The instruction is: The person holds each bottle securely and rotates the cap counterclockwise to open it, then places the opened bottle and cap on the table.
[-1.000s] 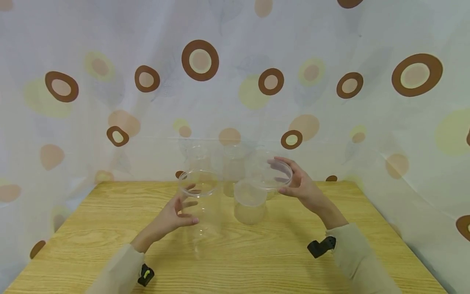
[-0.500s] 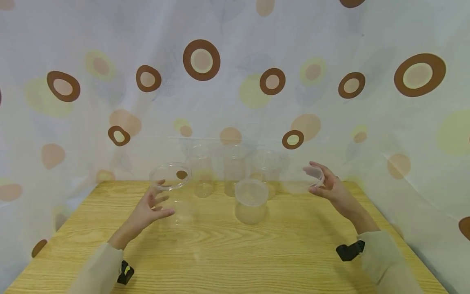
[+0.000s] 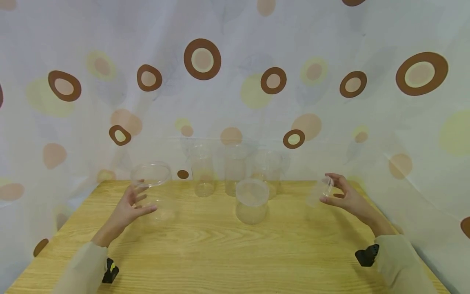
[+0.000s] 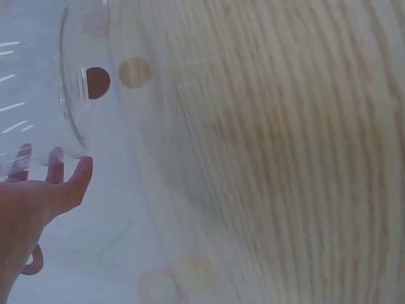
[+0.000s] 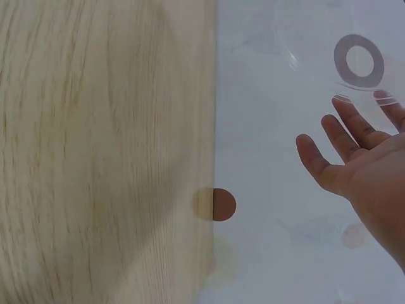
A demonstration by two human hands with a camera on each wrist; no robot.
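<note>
In the head view, my left hand (image 3: 126,208) grips a large clear plastic jar (image 3: 158,196) from its left side, thumb in front and fingers behind. The jar stands upright with its round rim on top, over the left part of the table. At the right, my right hand (image 3: 346,200) pinches a clear round lid (image 3: 320,192) by its edge, tilted nearly on end. The left wrist view shows the jar (image 4: 31,95) sideways with fingers behind its wall. Only a faint rim of the lid (image 5: 367,95) shows at the fingertips in the right wrist view.
A short clear tub (image 3: 251,204) with a cloudy top stands mid-table. Behind it, three taller clear containers line the back: a left one (image 3: 203,175), a middle one (image 3: 234,173) and a right one (image 3: 266,167). A patterned curtain (image 3: 227,106) hangs around the wooden table (image 3: 235,253).
My hands have moved apart: the left carried the jar leftward, the right took the lid to the right. The lid has turned from flat to nearly on end. The other containers stayed put.
</note>
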